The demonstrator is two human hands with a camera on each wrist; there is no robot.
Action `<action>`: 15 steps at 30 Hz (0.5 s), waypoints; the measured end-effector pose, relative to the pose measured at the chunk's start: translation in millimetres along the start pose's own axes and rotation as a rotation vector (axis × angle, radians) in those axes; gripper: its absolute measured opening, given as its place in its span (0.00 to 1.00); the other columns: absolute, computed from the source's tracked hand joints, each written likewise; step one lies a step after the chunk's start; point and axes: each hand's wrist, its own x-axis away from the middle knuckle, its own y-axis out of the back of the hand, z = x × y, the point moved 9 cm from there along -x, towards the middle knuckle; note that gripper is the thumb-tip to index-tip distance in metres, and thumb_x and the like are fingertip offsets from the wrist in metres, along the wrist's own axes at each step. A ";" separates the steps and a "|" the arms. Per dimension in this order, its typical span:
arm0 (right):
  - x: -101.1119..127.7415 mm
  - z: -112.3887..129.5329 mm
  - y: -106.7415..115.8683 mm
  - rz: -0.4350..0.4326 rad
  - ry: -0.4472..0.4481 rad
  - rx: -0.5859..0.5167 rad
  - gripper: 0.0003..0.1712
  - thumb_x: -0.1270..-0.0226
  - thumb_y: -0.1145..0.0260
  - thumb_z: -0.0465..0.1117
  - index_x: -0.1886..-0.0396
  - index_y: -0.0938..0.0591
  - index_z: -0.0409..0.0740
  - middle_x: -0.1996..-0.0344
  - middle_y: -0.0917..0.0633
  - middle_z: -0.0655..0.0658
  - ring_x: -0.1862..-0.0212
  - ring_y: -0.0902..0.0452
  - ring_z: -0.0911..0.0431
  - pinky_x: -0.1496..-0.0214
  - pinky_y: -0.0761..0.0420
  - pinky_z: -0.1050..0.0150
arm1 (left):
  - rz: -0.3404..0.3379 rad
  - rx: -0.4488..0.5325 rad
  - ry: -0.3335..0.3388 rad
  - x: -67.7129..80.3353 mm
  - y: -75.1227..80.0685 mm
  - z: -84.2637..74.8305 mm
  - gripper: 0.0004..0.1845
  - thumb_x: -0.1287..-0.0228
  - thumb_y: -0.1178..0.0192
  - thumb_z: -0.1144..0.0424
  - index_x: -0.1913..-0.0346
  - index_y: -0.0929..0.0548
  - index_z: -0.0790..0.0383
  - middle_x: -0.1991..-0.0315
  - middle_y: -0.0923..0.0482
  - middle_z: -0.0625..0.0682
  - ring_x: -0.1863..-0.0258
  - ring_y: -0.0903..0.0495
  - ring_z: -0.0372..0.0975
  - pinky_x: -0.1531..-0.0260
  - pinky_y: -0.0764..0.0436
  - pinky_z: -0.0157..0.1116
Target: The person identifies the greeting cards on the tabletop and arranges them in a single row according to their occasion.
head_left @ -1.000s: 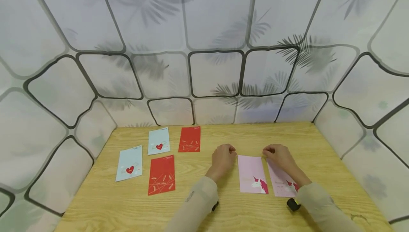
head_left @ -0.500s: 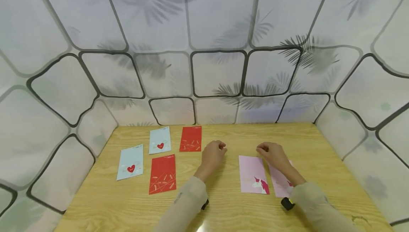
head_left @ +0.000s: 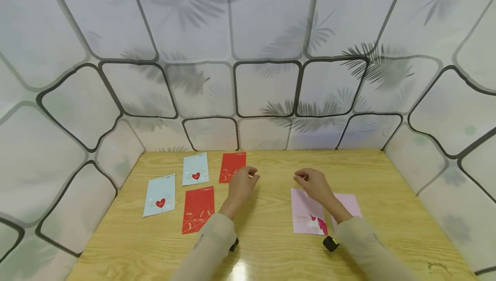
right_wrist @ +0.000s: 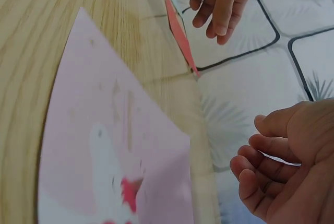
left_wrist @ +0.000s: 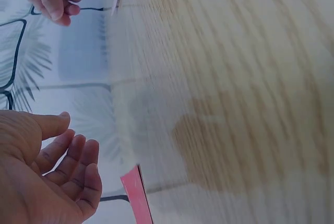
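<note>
My left hand [head_left: 241,185] hovers over the table beside the red cards, its fingers loosely curled around nothing. It overlaps the lower right corner of the far red card [head_left: 231,162]; the near red card [head_left: 196,208] lies by its wrist. My right hand [head_left: 314,183], also loosely bent with nothing held, hangs above a pink unicorn card [head_left: 302,212]. A second pink card [head_left: 350,205] is partly hidden under the right forearm. In the right wrist view a pink card [right_wrist: 83,98] with a white unicorn lies flat, apart from the fingers.
Two light blue cards with red hearts, a far one [head_left: 195,167] and a near one [head_left: 159,195], lie at the left. The wooden table [head_left: 267,251] is bounded at the back and sides by patterned fabric walls [head_left: 267,87]. A black wrist device [head_left: 330,243] sits under the right sleeve.
Both hands have moved left across the table. The left hand went from beside the pink card to the far red card; the right hand left the second pink card. The cards stayed in place.
</note>
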 end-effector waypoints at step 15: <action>-23.6 51.6 -33.1 0.009 0.055 -0.042 0.15 0.27 0.31 0.38 0.48 0.14 0.31 0.58 0.12 0.40 0.58 0.17 0.47 0.55 0.16 0.50 | -0.077 0.090 0.086 -8.5 58.0 48.0 0.17 0.29 0.34 0.62 0.42 0.15 0.68 0.52 0.15 0.58 0.54 0.17 0.49 0.58 0.16 0.46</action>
